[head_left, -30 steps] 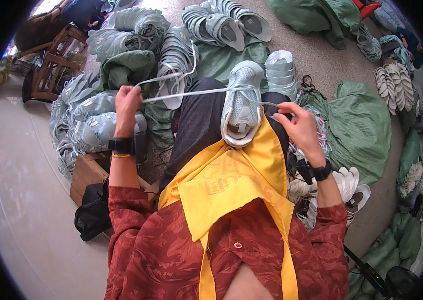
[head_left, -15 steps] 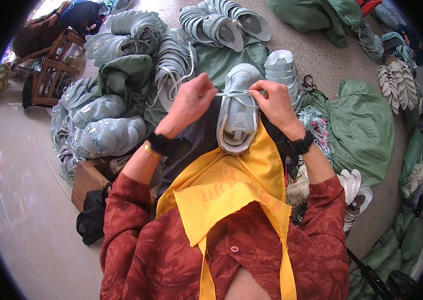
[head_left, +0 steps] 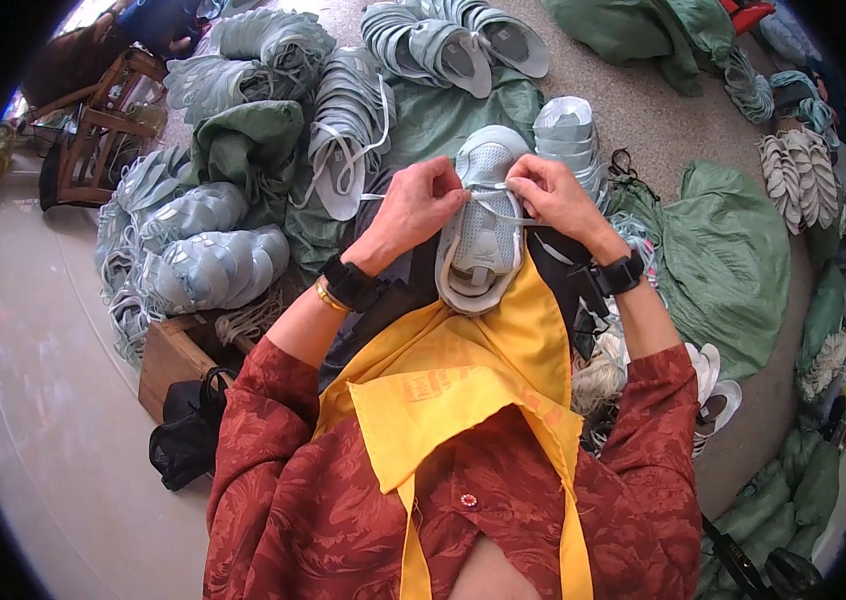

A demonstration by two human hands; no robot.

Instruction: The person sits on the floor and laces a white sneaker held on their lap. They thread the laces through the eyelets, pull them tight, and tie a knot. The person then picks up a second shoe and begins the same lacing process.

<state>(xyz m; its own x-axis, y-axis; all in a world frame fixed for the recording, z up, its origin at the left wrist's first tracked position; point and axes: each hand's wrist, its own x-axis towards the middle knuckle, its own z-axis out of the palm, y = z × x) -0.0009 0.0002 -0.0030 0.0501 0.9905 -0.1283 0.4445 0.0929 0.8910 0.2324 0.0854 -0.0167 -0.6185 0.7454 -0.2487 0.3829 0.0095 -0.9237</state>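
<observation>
A pale blue-grey sneaker (head_left: pixel 483 255) rests on my lap over the yellow apron (head_left: pixel 443 385), its toe pointing away from me. A light shoelace (head_left: pixel 505 216) runs across its front part. My left hand (head_left: pixel 420 204), at the shoe's left edge, pinches the lace close to the lacing holes. At the right edge, the fingertips of my right hand (head_left: pixel 556 205) are closed on the lace too. Loose lace sticks out past both hands. The exact holes it passes through are too small to make out.
Nested pale blue shoe uppers (head_left: pixel 218 265) lie in stacks to the left and ahead. Green sacks (head_left: pixel 723 265) lie to the right. A wooden box (head_left: pixel 173 365) and a black bag (head_left: pixel 183 430) stand at my left. White shoe parts (head_left: pixel 798 180) are at the far right.
Both hands have drawn in toward the shoe, the left one most, moving right. The lace, taut between them before, now has a slack loop and loose ends out to the sides.
</observation>
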